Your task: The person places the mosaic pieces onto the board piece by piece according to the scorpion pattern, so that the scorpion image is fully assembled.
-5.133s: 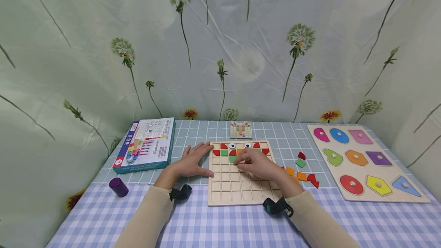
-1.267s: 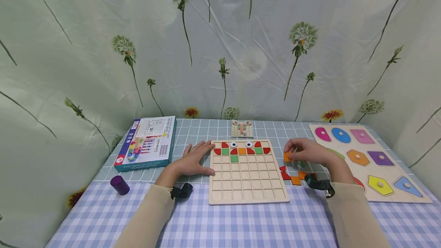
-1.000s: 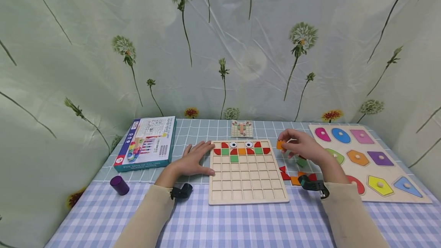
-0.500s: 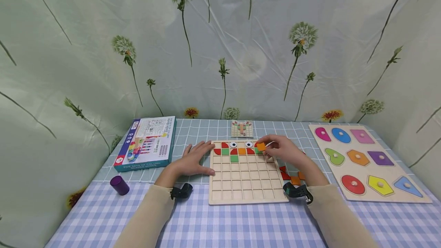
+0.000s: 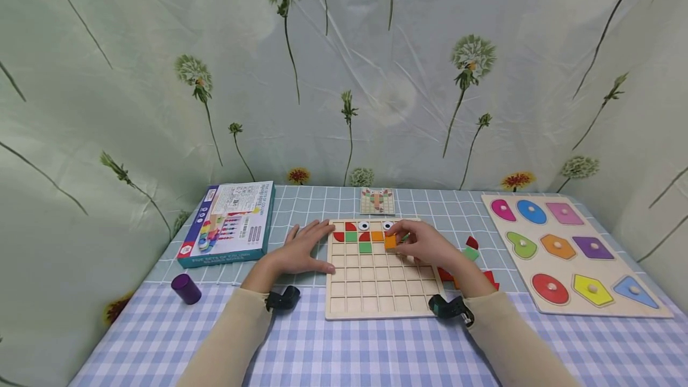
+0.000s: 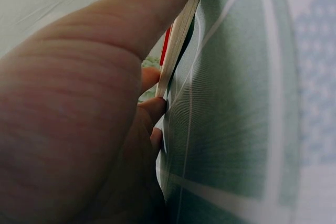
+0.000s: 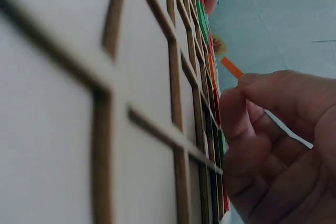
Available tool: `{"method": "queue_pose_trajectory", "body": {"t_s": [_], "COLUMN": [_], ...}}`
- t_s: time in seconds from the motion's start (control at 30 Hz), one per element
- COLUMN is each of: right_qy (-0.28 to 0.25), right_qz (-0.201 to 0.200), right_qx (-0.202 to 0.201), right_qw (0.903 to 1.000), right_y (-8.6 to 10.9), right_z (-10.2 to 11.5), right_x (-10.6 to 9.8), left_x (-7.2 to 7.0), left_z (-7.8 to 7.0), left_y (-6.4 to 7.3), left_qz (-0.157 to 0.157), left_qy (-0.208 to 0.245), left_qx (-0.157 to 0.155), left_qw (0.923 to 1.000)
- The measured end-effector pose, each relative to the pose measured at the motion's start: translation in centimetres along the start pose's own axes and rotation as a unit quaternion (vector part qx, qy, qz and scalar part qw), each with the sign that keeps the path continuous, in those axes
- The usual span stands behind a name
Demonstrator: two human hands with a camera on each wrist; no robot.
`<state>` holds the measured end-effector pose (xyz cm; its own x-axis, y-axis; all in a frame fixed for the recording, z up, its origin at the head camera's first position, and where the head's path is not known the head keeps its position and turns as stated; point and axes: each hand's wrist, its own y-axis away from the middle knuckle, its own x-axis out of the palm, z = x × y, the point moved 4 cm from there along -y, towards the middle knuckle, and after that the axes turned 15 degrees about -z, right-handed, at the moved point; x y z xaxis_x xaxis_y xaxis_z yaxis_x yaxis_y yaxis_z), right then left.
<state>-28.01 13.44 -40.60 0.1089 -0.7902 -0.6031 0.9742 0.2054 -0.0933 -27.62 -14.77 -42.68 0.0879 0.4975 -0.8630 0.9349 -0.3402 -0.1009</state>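
Note:
My right hand (image 5: 421,240) pinches an orange square tile (image 5: 390,242) between thumb and fingers, over the upper part of the wooden grid board (image 5: 371,291). In the right wrist view the orange tile (image 7: 231,68) is tilted, edge-on and raised off the grid. Red, green and orange tiles fill part of the board's top rows, with round eye tiles (image 5: 364,226) among them. A single green square (image 5: 365,247) sits in the third row. At the board's left edge rests my left hand (image 5: 301,252), fingers spread, fingertips and thumb touching the rim.
A small pattern card (image 5: 377,202) lies behind the board. Loose red and green pieces (image 5: 470,252) lie to the right, before a shape-knob puzzle (image 5: 537,276). On the left are a flat toy box (image 5: 231,226) and a purple cylinder (image 5: 186,289).
My right hand left the board, picked up the orange square from the loose pieces at the right, and carried it left over the third row. The left hand stays at the board's edge.

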Motion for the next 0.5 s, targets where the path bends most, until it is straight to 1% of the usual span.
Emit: {"method": "queue_pose_trajectory", "body": {"t_s": [0.1,0.2,0.37,0.5], "right_qy": [0.004,0.021,0.040,0.036], "right_qz": [-0.003,-0.009,-0.013,-0.006], "right_qx": [-0.024,-0.044,-0.044,-0.034], "right_qw": [0.9997,0.9987,0.9982,0.9988], "right_y": [0.04,0.00,-0.16,-0.14], "right_z": [0.26,0.39,0.12,-0.02], "right_x": [0.30,0.44,0.57,0.79], "left_x": [-0.07,-0.10,-0.02,0.06], "left_z": [0.04,0.04,0.09,0.03], "left_y": [0.04,0.06,-0.01,-0.05], "left_qz": [-0.001,-0.001,0.000,0.000], "left_qy": [0.000,0.002,0.003,0.001], "left_qx": [0.002,0.001,0.000,0.002], "left_qw": [1.0000,1.0000,1.0000,1.0000]}}
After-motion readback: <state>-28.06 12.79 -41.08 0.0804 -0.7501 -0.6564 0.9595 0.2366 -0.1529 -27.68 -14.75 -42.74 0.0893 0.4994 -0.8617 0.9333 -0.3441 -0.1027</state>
